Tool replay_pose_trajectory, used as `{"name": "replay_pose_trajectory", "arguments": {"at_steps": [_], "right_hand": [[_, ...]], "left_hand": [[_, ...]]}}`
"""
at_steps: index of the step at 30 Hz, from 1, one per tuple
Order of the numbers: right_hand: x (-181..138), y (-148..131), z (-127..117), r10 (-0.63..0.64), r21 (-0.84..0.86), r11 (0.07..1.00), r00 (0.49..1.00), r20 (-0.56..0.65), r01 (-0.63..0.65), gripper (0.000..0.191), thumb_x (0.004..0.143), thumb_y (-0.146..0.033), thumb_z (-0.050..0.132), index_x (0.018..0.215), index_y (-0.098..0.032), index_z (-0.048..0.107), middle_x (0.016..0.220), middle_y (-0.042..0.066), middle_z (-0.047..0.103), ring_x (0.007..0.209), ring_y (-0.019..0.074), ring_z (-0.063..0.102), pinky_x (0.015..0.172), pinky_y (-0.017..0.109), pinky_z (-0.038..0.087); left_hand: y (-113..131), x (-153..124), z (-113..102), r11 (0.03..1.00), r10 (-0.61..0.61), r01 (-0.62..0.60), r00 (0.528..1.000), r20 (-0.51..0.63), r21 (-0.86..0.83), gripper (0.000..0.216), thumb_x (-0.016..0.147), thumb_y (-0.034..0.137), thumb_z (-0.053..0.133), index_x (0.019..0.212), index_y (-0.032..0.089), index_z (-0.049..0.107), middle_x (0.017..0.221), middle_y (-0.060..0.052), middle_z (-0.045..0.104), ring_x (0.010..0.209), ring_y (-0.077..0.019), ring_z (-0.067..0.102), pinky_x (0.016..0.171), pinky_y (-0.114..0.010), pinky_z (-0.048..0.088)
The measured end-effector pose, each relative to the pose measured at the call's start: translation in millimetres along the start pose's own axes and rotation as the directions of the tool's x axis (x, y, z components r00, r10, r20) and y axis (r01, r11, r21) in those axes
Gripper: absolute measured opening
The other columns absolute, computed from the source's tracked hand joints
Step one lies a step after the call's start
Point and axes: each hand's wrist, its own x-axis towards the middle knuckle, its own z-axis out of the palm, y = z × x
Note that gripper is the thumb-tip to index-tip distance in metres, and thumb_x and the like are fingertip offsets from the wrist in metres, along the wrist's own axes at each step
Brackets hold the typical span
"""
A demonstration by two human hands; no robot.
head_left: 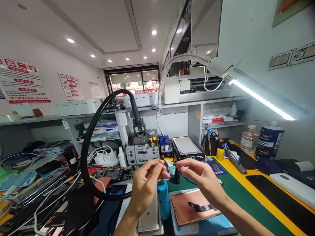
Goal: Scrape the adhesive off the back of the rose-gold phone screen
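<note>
My left hand (145, 186) is closed in a pinch, thumb against fingertips, on a thin metallic stem (161, 178). The stem rises from the top of an upright blue cylinder (163, 200), just below my fingers. To the right, my right hand (201, 178) hovers with fingers curved and thumb and forefinger slightly apart; I make out nothing between them. A small black object with a narrow top (177, 177) is right by its fingertips. Under the right wrist lies a copper-coloured phone panel (192, 218) with a black flex cable (200, 207) on it. A gold phone (149, 218) lies beside the cylinder.
A black hose (86, 154) arches up from the rework station (142, 152). A blue soldering unit (165, 144) and a flat heating plate (185, 146) stand behind my hands. Phones and cables crowd the left. A spray can (269, 139) and clear bottle (248, 137) stand right.
</note>
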Motion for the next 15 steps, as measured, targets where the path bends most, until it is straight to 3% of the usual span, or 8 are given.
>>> {"name": "replay_pose_trajectory", "arguments": {"at_steps": [3,8,15], "right_hand": [[-0.1,-11.7,22.3,-0.012,0.027,1.000,1.000,0.020,0.012,0.029,0.086,-0.043,0.075,0.106,-0.022,0.079,0.106,0.007,0.077,0.100,0.0254,0.066,0.088,0.036,0.050],[-1.3,-17.7,49.8,-0.019,0.134,0.991,0.997,0.074,0.009,0.027,0.087,-0.042,0.075,0.100,-0.019,0.079,0.092,0.005,0.071,0.079,0.0201,0.064,0.070,0.032,0.054],[-4.9,-19.2,67.6,0.027,0.280,0.959,0.998,0.062,-0.043,0.027,0.082,-0.042,0.080,0.087,-0.016,0.078,0.073,0.000,0.064,0.063,0.0123,0.054,0.059,0.025,0.046]], "left_hand": [[-5.9,-7.8,-1.6,1.000,-0.018,0.018,0.999,0.037,0.012,0.024,0.087,0.040,0.071,0.088,0.017,0.074,0.078,-0.006,0.073,0.069,-0.0208,0.072,0.071,-0.033,0.060],[-9.4,-17.4,-5.4,1.000,0.005,-0.005,1.000,0.019,-0.007,0.026,0.087,0.043,0.071,0.096,0.020,0.077,0.084,-0.006,0.075,0.072,-0.0195,0.070,0.064,-0.027,0.054],[-7.2,-23.7,-0.9,0.998,0.039,-0.040,0.999,-0.019,-0.041,0.018,0.084,0.041,0.075,0.089,0.025,0.081,0.076,0.000,0.075,0.069,-0.0146,0.068,0.066,-0.021,0.053]]}}
